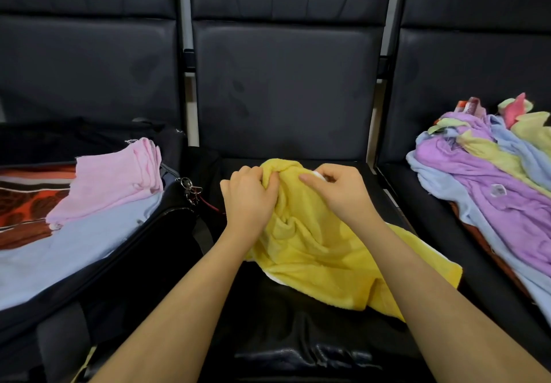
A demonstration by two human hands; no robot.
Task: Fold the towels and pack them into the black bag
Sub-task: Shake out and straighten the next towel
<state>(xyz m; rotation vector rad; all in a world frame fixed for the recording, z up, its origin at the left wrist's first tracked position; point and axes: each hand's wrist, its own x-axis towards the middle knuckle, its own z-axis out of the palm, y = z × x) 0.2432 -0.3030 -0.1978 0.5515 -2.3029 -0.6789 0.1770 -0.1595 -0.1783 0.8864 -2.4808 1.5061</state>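
Both hands, left hand (250, 195) and right hand (343, 192), bunch a crumpled, fluffy yellow towel (322, 251) in curled fingers mid-bench.

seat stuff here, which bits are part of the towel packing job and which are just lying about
Job:
- yellow towel, gripped by left hand and right hand
- pink towel, folded, in black bag
- unfolded towel pile

Lying about:
- keyring on the bag
- black seats

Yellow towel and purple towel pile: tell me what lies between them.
In the head view, only bare black seat lies between the yellow towel and the pile.
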